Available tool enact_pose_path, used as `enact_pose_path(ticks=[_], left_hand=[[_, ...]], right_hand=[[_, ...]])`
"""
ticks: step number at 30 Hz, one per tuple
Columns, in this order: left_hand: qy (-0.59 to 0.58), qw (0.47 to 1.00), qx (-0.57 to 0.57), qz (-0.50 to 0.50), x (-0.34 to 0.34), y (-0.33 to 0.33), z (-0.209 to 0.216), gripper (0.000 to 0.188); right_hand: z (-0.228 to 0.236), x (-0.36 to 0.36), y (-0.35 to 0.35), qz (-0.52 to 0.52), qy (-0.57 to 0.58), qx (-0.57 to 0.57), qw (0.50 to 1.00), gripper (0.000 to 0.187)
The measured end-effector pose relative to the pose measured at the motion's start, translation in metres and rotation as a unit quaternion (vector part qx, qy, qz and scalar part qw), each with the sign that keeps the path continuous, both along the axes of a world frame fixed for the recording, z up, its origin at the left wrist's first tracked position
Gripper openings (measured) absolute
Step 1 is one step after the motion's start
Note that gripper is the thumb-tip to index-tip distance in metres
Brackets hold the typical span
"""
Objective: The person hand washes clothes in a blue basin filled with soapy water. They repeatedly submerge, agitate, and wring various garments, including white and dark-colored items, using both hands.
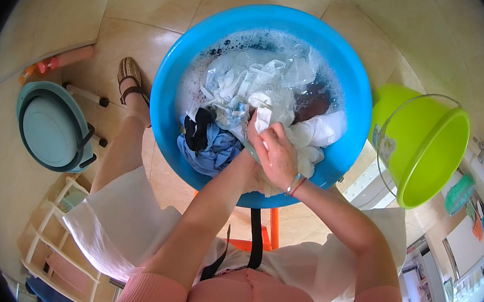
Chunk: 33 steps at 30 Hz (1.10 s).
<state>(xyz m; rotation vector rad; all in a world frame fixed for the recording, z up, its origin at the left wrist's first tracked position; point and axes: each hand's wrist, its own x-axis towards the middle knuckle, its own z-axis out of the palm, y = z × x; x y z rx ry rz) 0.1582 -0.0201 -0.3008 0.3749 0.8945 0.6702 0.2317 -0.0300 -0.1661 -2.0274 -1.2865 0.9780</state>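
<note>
A round blue basin [173, 49] holds soapy water and wet laundry between my knees. My right hand [278, 158] is closed on a white garment [262, 118] near the middle of the basin, with a bracelet at the wrist. Just beside it, my left hand [252, 129] grips the same white cloth; my right hand and the fabric cover most of its fingers. Bunched white laundry [250, 72] lies beyond my hands. To their left are a blue garment [210, 147] and a black piece of cloth [199, 130]. Dark reddish cloth [313, 102] shows under the water on the right.
A lime-green bucket [399, 138] with a wire handle tilts at the right. Teal basins [53, 125] lean at the left above a white rack [61, 244]. An orange stool [274, 228] stands below the blue basin. My sandalled foot [129, 77] rests on the tiles.
</note>
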Motion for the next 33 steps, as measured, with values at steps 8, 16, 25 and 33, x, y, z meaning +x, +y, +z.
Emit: enact_pose_path(ticks=[8, 16, 25, 33], left_hand=[[0.165, 0.935, -0.306, 0.077, 0.03, 0.038, 0.049, 0.041], [-0.058, 0.996, -0.069, 0.013, 0.004, 0.008, 0.001, 0.037], [0.18, 0.938, -0.277, 0.105, 0.034, 0.039, 0.045, 0.036], [-0.002, 0.983, -0.166, 0.08, 0.009, 0.055, 0.104, 0.048]], right_hand=[[-0.119, 0.047, 0.078, 0.017, -0.193, -0.078, 0.978, 0.022], [0.004, 0.0, 0.017, 0.028, -0.04, 0.028, 0.998, 0.018], [-0.11, 0.047, 0.093, 0.046, -0.186, -0.13, 0.973, 0.032], [-0.074, 0.096, 0.059, -0.188, 0.168, 0.079, 0.965, 0.023]])
